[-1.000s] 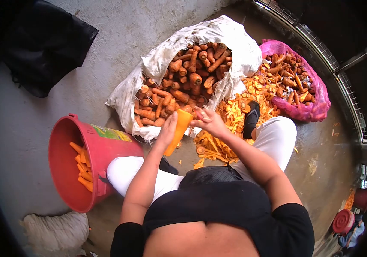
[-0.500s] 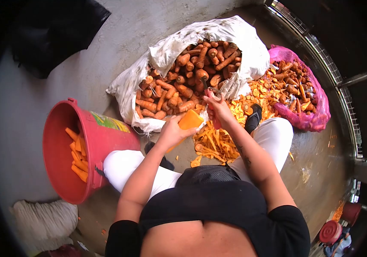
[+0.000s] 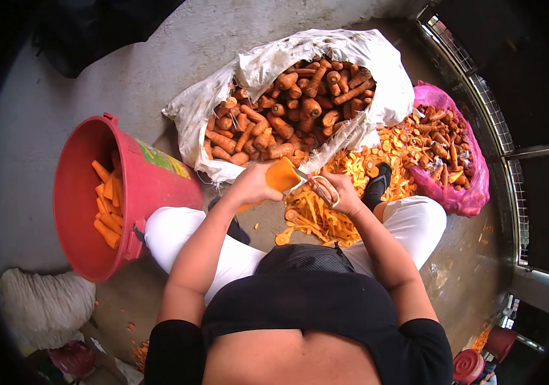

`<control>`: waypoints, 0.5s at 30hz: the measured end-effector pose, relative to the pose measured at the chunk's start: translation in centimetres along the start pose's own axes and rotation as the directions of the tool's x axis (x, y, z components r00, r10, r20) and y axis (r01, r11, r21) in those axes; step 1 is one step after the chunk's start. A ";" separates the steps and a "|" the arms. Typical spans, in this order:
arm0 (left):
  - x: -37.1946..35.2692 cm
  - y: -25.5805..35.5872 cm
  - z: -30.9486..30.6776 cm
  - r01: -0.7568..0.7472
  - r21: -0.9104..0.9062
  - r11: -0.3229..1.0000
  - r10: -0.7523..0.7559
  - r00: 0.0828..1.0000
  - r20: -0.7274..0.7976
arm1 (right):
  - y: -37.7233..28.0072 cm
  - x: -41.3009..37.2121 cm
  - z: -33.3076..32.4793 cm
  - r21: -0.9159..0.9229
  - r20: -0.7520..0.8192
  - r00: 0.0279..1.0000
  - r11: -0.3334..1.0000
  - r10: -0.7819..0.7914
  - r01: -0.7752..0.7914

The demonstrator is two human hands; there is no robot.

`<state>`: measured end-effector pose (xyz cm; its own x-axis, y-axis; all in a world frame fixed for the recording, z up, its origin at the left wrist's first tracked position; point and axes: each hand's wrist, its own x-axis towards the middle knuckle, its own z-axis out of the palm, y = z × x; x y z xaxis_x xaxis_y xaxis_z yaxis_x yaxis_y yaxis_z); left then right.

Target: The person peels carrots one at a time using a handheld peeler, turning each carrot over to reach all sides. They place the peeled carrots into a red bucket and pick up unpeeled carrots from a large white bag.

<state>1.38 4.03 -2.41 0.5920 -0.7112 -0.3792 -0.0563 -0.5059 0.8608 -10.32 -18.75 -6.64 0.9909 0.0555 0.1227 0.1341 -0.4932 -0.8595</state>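
My left hand (image 3: 255, 185) is closed around a thick peeled carrot (image 3: 283, 176), its bright orange end turned toward my right hand. My right hand (image 3: 342, 194) grips a red-handled knife (image 3: 312, 180). The short blade reaches the end of the carrot, and a pale loop-shaped part shows by the fingers. Just beyond both hands lies a white sack (image 3: 382, 77) full of unpeeled carrots (image 3: 281, 125). Below and right of them, orange peelings and cut ends (image 3: 316, 217) are heaped on the floor.
To the left, a red bucket (image 3: 162, 183) lies tilted with peeled carrots (image 3: 109, 204) inside. A pink bag (image 3: 473, 192) of carrot scraps stands at the right. A pale sack (image 3: 47, 305) rests at lower left. My white-trousered knees flank the hands.
My right hand has come down and back from the sack, bringing the blade to the carrot. The carrot's cut end has turned toward it. The view has shifted slightly.
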 end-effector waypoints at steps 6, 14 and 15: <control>0.4 -0.4 0.3 -0.029 -0.143 0.989 0.039 0.997 0.071 | 0.8 -0.1 0.3 -0.099 0.081 0.996 0.995 0.022 -0.014; 1.0 -1.4 0.5 -0.061 -0.147 0.987 0.076 0.992 0.097 | -0.6 0.3 -0.6 -0.170 0.072 0.994 0.980 -0.088 0.099; 1.1 -1.7 0.5 -0.068 -0.143 0.987 0.082 0.992 0.097 | -0.7 0.3 -0.6 -0.169 0.072 0.993 0.980 -0.094 0.105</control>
<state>1.72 3.80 -4.48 0.5048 -0.7941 -0.3385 0.0193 -0.3816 0.9241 -10.13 -18.93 -5.74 0.9721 0.1641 0.1675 0.2338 -0.6244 -0.7453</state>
